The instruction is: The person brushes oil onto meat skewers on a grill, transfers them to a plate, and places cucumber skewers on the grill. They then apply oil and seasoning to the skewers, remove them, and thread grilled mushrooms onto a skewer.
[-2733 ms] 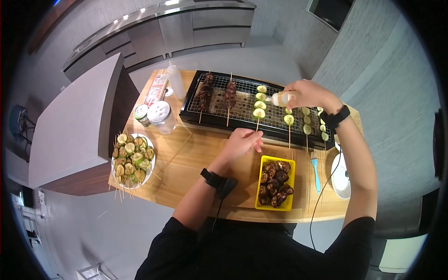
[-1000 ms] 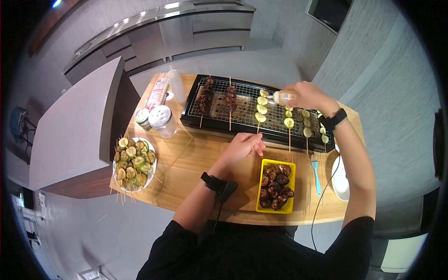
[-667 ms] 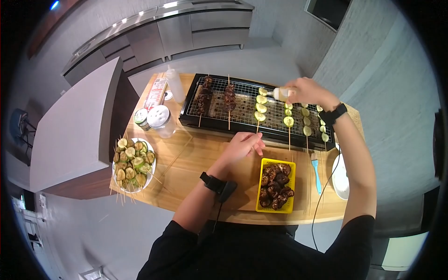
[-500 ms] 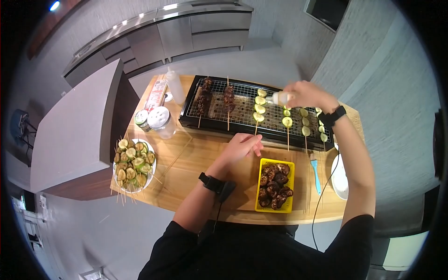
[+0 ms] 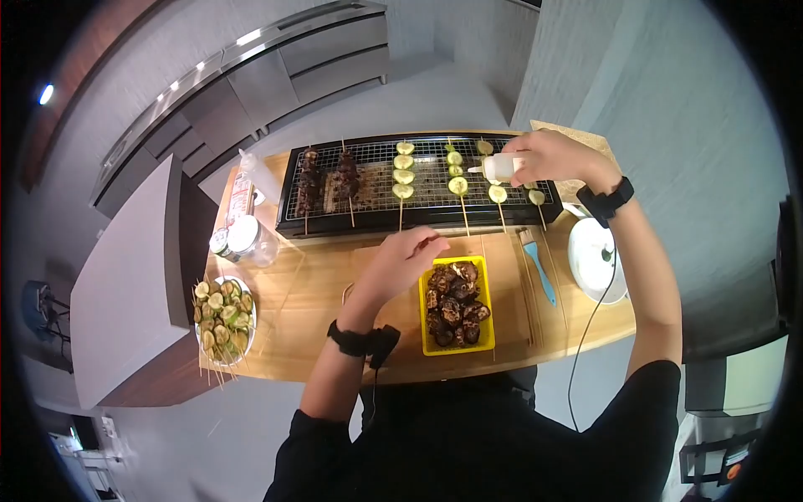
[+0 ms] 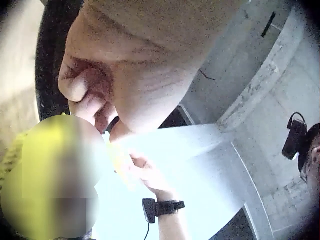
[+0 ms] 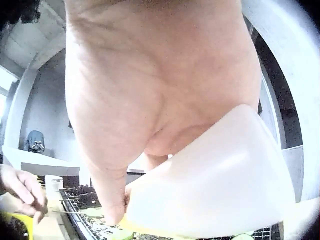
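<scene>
"What's at the far side?"
"Steel cabinets (image 5: 259,92) in a long row."
"And on the left?"
"A grey-topped counter (image 5: 125,293), with a blue chair (image 5: 38,299) farther left."
"On the table (image 5: 284,326)?"
"A white-lidded jar (image 5: 253,241) left, a blue-handled brush (image 5: 539,272) and white dish (image 5: 590,272) right."

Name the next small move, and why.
Probably bring the left hand, which seems empty, to steady the stick of the second green-slice skewer from the left: the squeeze bottle in the right hand points toward that skewer.
</scene>
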Action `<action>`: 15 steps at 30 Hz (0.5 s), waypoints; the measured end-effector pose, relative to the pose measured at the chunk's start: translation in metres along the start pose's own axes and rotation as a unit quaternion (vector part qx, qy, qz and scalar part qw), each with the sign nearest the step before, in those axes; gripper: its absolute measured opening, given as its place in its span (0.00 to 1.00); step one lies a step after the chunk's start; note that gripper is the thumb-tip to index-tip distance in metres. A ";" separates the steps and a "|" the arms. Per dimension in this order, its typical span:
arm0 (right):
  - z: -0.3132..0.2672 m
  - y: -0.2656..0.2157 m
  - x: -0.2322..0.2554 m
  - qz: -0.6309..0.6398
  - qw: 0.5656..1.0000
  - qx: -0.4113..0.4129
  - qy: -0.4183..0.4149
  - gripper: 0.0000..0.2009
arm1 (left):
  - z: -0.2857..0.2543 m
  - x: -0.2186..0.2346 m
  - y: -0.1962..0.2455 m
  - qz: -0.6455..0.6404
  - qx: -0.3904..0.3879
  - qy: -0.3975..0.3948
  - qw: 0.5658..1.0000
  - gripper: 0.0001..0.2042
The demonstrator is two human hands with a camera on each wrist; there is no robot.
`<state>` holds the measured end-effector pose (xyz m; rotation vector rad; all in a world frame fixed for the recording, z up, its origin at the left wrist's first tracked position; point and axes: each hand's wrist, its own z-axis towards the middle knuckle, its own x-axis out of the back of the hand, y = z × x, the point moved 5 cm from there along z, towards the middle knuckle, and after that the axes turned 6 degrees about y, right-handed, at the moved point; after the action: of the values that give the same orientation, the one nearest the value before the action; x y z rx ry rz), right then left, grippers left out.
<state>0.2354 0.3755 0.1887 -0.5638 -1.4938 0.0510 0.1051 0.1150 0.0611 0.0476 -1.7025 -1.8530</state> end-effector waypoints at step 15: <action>-0.010 0.001 -0.015 -0.093 0.995 0.039 0.005 0.23 | 0.078 -0.053 0.008 0.251 0.067 -0.109 0.960 0.22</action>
<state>0.2439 0.3680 0.1746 -0.3607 -1.5210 -0.0386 0.1187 0.2086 0.0620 -0.5061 -1.7787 -1.4021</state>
